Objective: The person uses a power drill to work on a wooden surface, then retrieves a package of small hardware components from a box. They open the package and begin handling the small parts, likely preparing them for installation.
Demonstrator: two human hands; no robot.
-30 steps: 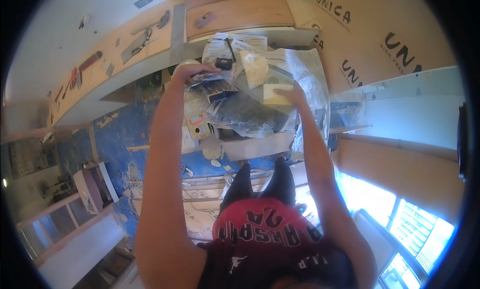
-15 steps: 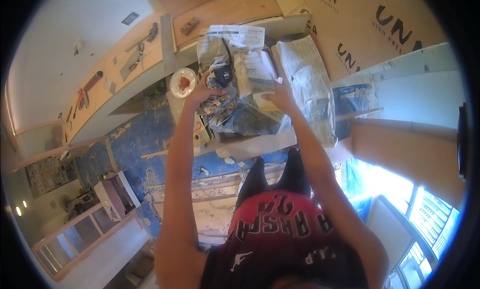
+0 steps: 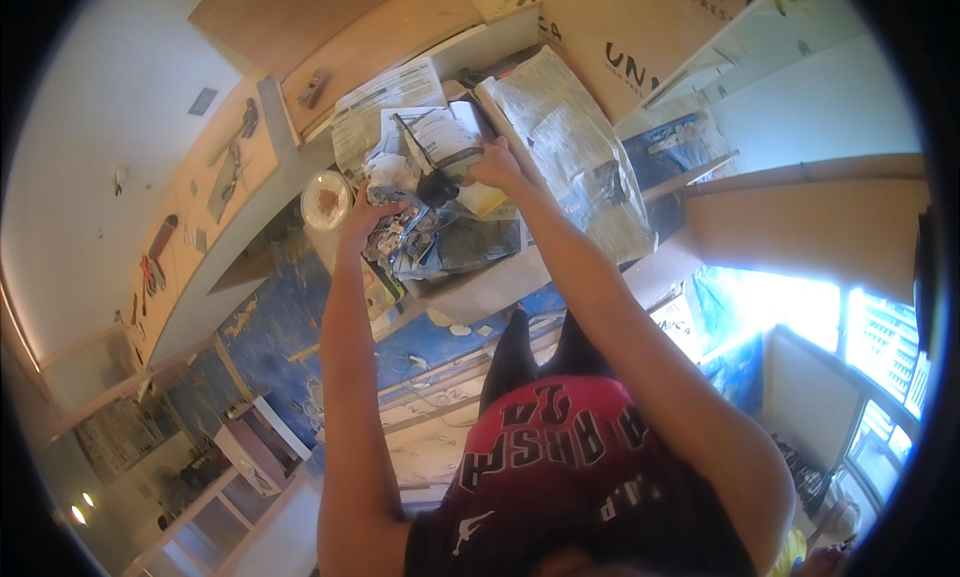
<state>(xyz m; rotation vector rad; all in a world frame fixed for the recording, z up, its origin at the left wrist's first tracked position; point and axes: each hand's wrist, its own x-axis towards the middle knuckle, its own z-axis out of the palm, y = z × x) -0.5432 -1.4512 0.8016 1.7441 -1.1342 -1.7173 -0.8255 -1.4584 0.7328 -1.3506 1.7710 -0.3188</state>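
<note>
In front of me a heap of papers and scraps lies on a work surface. My left hand [image 3: 372,220] is closed around the left edge of a crumpled, patterned scrap bundle [image 3: 393,239]. My right hand [image 3: 495,167] grips the right side of some white and grey papers [image 3: 440,137]. Between the hands lies a small black object [image 3: 437,188] with a long thin dark strip running up from it; its kind is unclear. A yellow sheet [image 3: 483,201] shows below my right hand, and a dark grey plastic-like sheet [image 3: 480,241] lies nearer to me.
A white round dish [image 3: 327,199] with reddish contents stands left of the heap. A large wrapped packet [image 3: 560,127] lies to the right. On the curved wooden shelf at left are pliers [image 3: 230,172] and a red-handled tool [image 3: 160,239]. Scraps litter the blue floor [image 3: 285,307].
My view has turned, shifting the scene left. The black object has moved away from my left hand toward my right. The papers under my right hand have tilted and shifted.
</note>
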